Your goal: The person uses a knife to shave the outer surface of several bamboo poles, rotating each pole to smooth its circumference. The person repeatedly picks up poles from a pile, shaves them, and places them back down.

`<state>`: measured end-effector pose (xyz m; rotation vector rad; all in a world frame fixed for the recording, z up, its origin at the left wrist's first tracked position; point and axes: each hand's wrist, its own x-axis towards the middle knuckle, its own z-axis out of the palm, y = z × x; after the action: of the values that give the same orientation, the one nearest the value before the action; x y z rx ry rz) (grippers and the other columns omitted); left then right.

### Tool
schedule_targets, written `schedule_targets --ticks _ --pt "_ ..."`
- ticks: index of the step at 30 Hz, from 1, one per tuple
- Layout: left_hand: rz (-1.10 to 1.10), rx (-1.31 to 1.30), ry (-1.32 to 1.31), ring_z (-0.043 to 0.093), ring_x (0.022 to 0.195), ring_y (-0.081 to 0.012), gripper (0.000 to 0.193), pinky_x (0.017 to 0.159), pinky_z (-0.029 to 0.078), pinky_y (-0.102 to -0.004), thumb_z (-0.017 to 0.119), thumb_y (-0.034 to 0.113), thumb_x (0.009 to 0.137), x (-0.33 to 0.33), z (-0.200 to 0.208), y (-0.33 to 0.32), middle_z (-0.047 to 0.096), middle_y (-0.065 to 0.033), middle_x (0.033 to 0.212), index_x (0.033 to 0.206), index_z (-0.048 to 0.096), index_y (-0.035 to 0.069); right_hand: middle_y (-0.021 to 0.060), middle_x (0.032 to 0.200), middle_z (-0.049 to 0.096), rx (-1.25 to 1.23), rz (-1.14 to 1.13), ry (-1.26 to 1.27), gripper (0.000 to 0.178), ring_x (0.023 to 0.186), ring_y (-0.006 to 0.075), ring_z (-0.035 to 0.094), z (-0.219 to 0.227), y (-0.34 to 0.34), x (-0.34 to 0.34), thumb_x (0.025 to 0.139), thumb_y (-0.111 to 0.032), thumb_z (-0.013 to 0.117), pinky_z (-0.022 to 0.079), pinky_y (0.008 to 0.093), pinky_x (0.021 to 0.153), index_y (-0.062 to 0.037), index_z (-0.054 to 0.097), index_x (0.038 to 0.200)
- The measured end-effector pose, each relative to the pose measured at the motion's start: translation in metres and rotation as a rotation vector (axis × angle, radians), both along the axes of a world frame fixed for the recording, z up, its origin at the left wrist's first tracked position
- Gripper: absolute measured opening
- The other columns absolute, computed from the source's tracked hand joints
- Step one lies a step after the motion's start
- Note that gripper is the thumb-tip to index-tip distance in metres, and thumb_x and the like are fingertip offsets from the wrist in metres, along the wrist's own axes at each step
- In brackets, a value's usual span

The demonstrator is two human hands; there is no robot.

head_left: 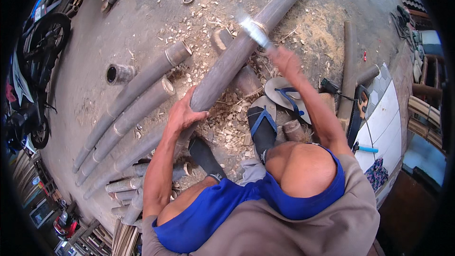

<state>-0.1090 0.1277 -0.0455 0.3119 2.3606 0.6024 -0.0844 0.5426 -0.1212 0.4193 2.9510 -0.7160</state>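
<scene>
A long, thick grey-brown bamboo pole (222,68) slants from near my knees to the far right. Beneath it lies a shorter bamboo piece (245,81). My left hand (181,115) is closed round the pole's near part, thumb over the top. My right hand (286,61) grips a broad-bladed chopping knife (255,31), its blade smeared by motion. The blade is over the pole at a pale ringed node (260,27); whether it touches the wood I cannot tell.
Pale wood chips (237,130) litter the floor. Several bamboo poles (137,99) lie left, with a short tube (121,74) nearby. Loose flip-flops (283,90) lie by my feet. At the right are a handsaw (359,114) and a blue-handled tool (367,149). A motorbike (35,76) stands far left.
</scene>
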Motion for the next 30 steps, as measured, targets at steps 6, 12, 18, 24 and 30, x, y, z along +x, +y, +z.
schedule_targets --ticks 6,12,18,24,30 --pt "-0.1 -0.266 0.483 0.072 0.096 -0.0408 0.117 0.087 0.058 -0.0514 0.091 0.044 0.067 0.045 -0.014 0.01 0.068 -0.0218 0.11 0.166 0.032 0.027 0.0317 0.08 0.07 0.047 0.212 0.0 0.074 0.078 0.0513 0.071 -0.002 -0.015 0.016 0.104 -0.069 0.046 0.055 0.0601 0.07 0.0008 0.069 0.092" --pt "-0.112 -0.119 0.306 0.071 0.1 -0.0423 0.115 0.089 0.056 -0.0524 0.091 0.043 0.068 0.025 -0.007 0.008 0.069 -0.0232 0.112 0.166 0.033 0.025 0.0302 0.084 0.071 -0.121 -0.282 0.057 0.075 0.083 0.0516 0.071 -0.007 0.021 -0.004 0.102 -0.073 0.046 0.055 0.0599 0.075 -0.0026 0.071 0.097" --pt "-0.074 -0.062 0.237 0.071 0.108 -0.0444 0.113 0.094 0.055 -0.0526 0.088 0.043 0.066 0.018 -0.004 0.004 0.07 -0.0248 0.12 0.165 0.036 0.023 0.0261 0.077 0.069 0.092 0.026 0.054 0.073 0.08 0.0488 0.071 -0.001 0.007 0.005 0.102 -0.073 0.045 0.055 0.0586 0.074 -0.0036 0.069 0.098" --pt "-0.057 -0.015 0.118 0.07 0.111 -0.0449 0.112 0.098 0.054 -0.0524 0.087 0.043 0.066 0.009 0.001 0.004 0.069 -0.0259 0.125 0.164 0.037 0.023 0.0284 0.084 0.071 0.079 0.09 -0.015 0.073 0.083 0.0485 0.073 0.005 -0.006 -0.001 0.101 -0.074 0.045 0.057 0.0562 0.073 -0.0055 0.07 0.094" --pt "-0.051 -0.197 0.363 0.07 0.107 -0.0423 0.112 0.092 0.056 -0.0526 0.089 0.045 0.068 0.037 -0.005 0.016 0.069 -0.0227 0.119 0.165 0.035 0.025 0.0291 0.077 0.07 -0.118 -0.105 0.081 0.075 0.078 0.0509 0.071 0.015 0.029 -0.019 0.102 -0.072 0.044 0.056 0.0569 0.068 -0.0018 0.065 0.087"
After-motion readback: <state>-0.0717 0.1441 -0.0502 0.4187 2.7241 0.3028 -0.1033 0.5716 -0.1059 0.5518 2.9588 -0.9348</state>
